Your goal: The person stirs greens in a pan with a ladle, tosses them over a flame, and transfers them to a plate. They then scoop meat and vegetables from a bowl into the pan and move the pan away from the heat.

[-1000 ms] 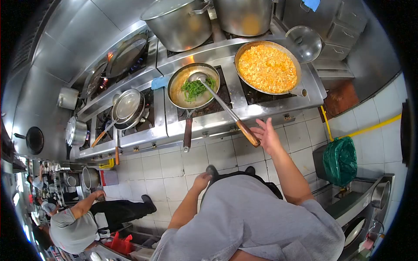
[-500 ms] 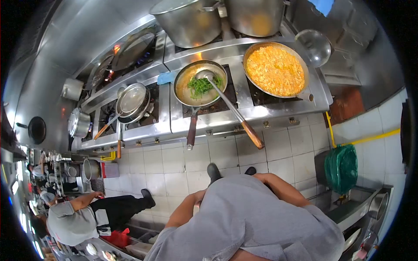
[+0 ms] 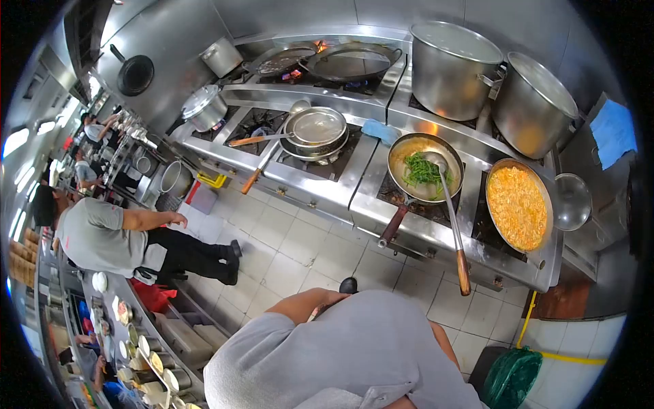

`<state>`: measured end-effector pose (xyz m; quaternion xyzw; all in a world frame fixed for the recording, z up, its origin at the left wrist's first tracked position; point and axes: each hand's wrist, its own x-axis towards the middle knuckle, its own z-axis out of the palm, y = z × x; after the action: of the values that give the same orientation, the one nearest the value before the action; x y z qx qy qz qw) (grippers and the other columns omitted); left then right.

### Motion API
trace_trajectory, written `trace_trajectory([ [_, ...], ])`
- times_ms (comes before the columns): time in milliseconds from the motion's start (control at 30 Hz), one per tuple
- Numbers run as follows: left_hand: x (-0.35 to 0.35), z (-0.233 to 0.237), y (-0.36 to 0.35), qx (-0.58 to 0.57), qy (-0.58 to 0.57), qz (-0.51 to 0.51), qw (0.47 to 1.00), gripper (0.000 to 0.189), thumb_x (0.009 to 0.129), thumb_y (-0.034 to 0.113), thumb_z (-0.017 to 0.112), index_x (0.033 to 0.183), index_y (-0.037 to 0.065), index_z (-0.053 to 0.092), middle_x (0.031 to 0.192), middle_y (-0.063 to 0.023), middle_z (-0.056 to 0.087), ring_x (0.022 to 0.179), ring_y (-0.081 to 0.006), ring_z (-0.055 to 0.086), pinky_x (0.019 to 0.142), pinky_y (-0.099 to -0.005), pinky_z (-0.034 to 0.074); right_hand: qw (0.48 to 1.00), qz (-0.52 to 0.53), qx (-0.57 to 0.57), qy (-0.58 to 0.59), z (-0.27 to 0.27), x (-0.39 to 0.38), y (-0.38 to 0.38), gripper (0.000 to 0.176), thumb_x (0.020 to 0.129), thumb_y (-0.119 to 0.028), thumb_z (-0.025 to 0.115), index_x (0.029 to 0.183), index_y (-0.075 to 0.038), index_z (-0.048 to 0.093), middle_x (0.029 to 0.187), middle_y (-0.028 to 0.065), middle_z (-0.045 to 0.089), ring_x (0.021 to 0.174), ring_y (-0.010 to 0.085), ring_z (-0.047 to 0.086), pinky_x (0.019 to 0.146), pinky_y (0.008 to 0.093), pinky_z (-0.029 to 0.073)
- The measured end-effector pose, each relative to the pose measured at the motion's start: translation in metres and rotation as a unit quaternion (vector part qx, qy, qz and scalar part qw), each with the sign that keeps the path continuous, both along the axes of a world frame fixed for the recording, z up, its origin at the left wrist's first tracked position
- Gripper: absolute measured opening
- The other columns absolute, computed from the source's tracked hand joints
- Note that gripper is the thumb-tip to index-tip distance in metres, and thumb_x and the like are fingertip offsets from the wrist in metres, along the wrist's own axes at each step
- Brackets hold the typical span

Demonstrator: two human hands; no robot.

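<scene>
My left hand is low in front of my grey shirt, and the shirt hides most of it, so its fingers do not show. Only part of my right forearm appears beside the shirt; the hand is hidden. On the stove ahead, a frying pan holds chopped greens. A ladle rests in it, its wooden handle sticking out over the stove's front edge. To its right stands a wide pan of orange-yellow shredded food. Neither hand visibly touches these things.
Two large stockpots stand at the back. Strainers rest on a pan further left, and a flame burns under a wok. A co-worker stands at left beside a counter of containers. A green-bagged bin is at right.
My view has turned left, so the stove and pans sit further right in the picture. More of the co-worker and the left counter shows. The ladle still rests in the pan.
</scene>
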<state>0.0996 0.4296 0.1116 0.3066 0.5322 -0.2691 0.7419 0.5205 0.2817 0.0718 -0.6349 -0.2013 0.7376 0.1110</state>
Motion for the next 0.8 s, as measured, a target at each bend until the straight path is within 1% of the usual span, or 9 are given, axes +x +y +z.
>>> trace_trajectory([
  [100,-0.004,0.049,0.029,0.099,0.03,-0.086,0.991,0.065,0.089,0.063,0.058,0.136,0.017,0.063,0.133,-0.0095,0.065,0.112,-0.0283,0.067,0.087,-0.05,0.056,0.999,-0.014,0.009,-0.027,0.0,0.002,0.011,0.038,0.092,-0.033,0.066,0.112,-0.002,0.074,0.106,0.0136,0.074,0.095,0.023,0.066,0.085,0.0412,0.051],
  [200,-0.038,-0.034,0.072,0.348,-0.135,-0.311,0.874,0.046,0.09,0.04,0.057,0.129,0.017,0.067,0.126,-0.0117,0.066,0.1,-0.028,0.068,0.077,-0.0426,0.06,0.964,0.178,0.109,-0.162,0.007,0.005,0.051,0.036,0.092,-0.031,0.067,0.11,-0.001,0.074,0.102,0.0131,0.075,0.09,0.0222,0.066,0.082,0.0413,0.052],
  [233,-0.059,-0.131,0.085,0.479,-0.18,-0.169,0.842,0.044,0.089,0.035,0.062,0.124,0.01,0.068,0.117,-0.0154,0.067,0.097,-0.0283,0.067,0.07,-0.0419,0.059,0.82,0.425,0.258,-0.285,0.083,-0.014,0.072,0.036,0.091,-0.034,0.064,0.102,-0.001,0.074,0.097,0.0247,0.071,0.095,0.0361,0.069,0.084,0.0446,0.053],
  [267,-0.021,-0.05,0.093,0.412,-0.002,0.084,0.907,0.043,0.09,0.026,0.072,0.131,0.018,0.06,0.109,-0.006,0.067,0.097,-0.0231,0.066,0.077,-0.0404,0.056,0.843,0.287,0.327,-0.317,0.139,-0.03,0.08,0.033,0.095,-0.029,0.063,0.104,0.001,0.072,0.098,0.0226,0.072,0.095,0.0338,0.07,0.085,0.0417,0.054],
  [333,0.011,-0.013,0.124,0.381,-0.049,0.39,0.837,0.04,0.093,0.029,0.071,0.128,0.019,0.055,0.107,-0.0037,0.066,0.097,-0.022,0.065,0.08,-0.0378,0.052,0.863,-0.029,0.473,-0.175,0.209,-0.046,0.098,0.024,0.097,-0.019,0.062,0.106,0.0,0.073,0.094,0.013,0.073,0.09,0.0253,0.069,0.082,0.0354,0.053],
  [467,0.09,0.13,0.154,0.444,-0.205,0.428,0.76,0.035,0.095,0.035,0.068,0.123,0.017,0.056,0.116,-0.0003,0.062,0.097,-0.0198,0.063,0.081,-0.0381,0.05,0.581,0.05,0.62,-0.526,0.279,-0.033,0.149,0.038,0.093,-0.023,0.07,0.127,-0.007,0.066,0.112,0.0125,0.071,0.102,0.0325,0.067,0.093,0.0411,0.051],
  [600,0.143,0.19,0.176,0.319,-0.27,0.306,0.855,0.037,0.097,0.026,0.065,0.133,0.017,0.059,0.115,-0.0032,0.063,0.084,-0.017,0.064,0.07,-0.0328,0.053,0.572,0.124,0.357,-0.728,0.234,-0.039,0.175,0.057,0.093,-0.024,0.068,0.147,-0.016,0.05,0.121,0.015,0.069,0.11,0.0363,0.065,0.095,0.0453,0.05],
  [667,0.152,0.194,0.178,0.255,-0.283,0.272,0.883,0.039,0.098,0.021,0.063,0.137,0.017,0.06,0.114,-0.0045,0.063,0.078,-0.0157,0.063,0.064,-0.0305,0.054,0.789,0.106,0.268,-0.543,0.202,-0.022,0.184,0.067,0.095,-0.024,0.064,0.156,-0.02,0.036,0.119,0.0188,0.069,0.11,0.0411,0.065,0.094,0.049,0.05],
  [800,0.157,0.176,0.188,0.245,-0.302,0.248,0.887,0.045,0.098,0.011,0.055,0.142,0.019,0.057,0.111,-0.0061,0.064,0.067,-0.0126,0.057,0.055,-0.0275,0.052,0.771,0.06,0.357,-0.524,0.255,-0.042,0.154,0.062,0.096,-0.019,0.061,0.154,-0.02,0.039,0.107,0.0237,0.071,0.1,0.0461,0.066,0.088,0.0521,0.052],
])
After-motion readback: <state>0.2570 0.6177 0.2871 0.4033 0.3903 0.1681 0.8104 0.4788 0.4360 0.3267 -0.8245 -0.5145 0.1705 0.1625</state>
